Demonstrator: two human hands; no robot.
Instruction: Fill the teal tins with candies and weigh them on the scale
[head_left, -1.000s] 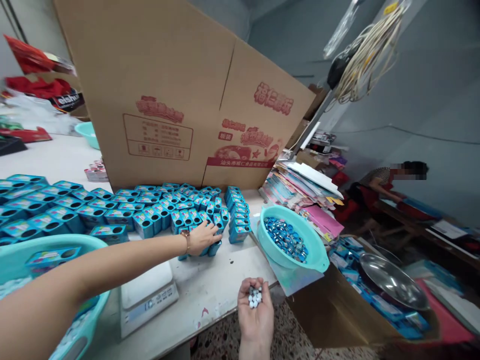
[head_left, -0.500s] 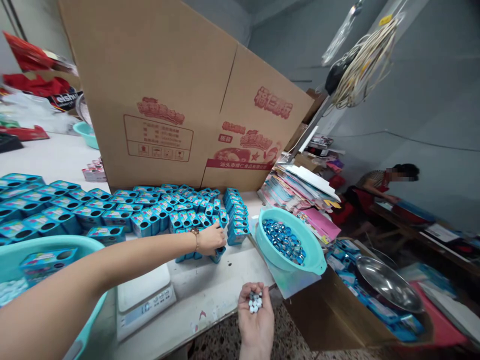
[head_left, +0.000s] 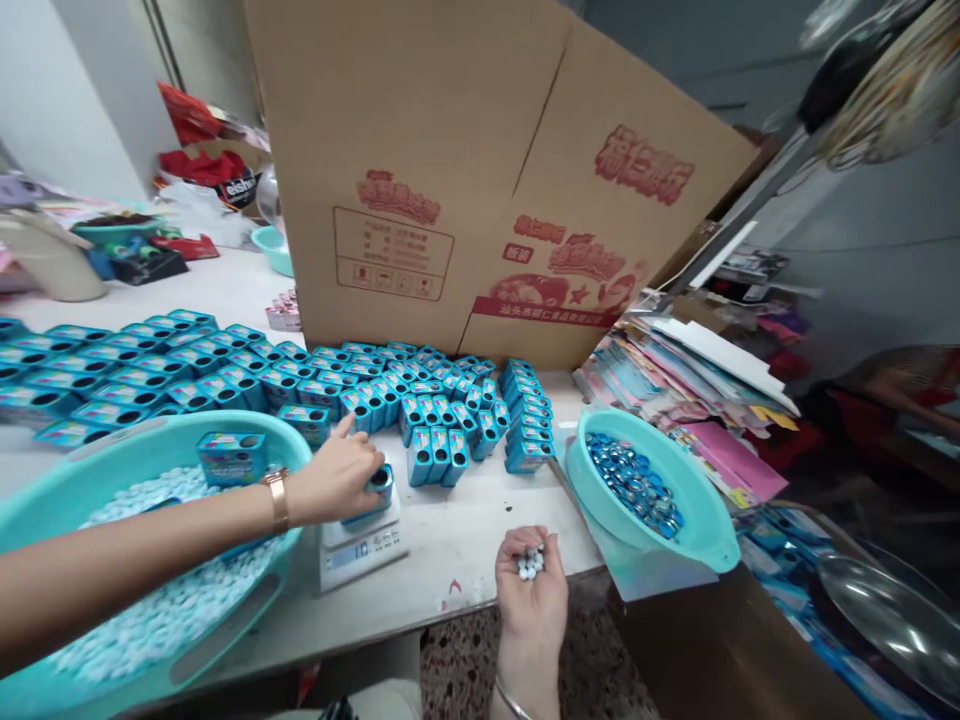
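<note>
My left hand (head_left: 336, 478) is closed on a small blue box (head_left: 381, 487) with a round hole in its top, over the white digital scale (head_left: 364, 553). Whether the box rests on the scale's plate is hidden by the hand. Lower right of it, my right hand (head_left: 532, 600) is palm up with fingers curled, cupping several small white candies (head_left: 531, 566). Under my left forearm stands a large turquoise basin (head_left: 292, 440) of white candies, with a blue box (head_left: 232, 457) lying on them. Rows of blue boxes (head_left: 439, 452) stand beyond the scale.
A turquoise basin (head_left: 705, 510) of shiny blue round pieces sits at the table's right edge. Behind the boxes rises a big cardboard carton (head_left: 487, 180). Stacked printed sheets (head_left: 697, 370) lie to the right. A metal bowl (head_left: 892, 600) rests lower right, near another person's arm.
My left hand has moved left from the box rows to the scale, with a blue box in its fingers. My right hand still cups the candies. The view has turned left.
</note>
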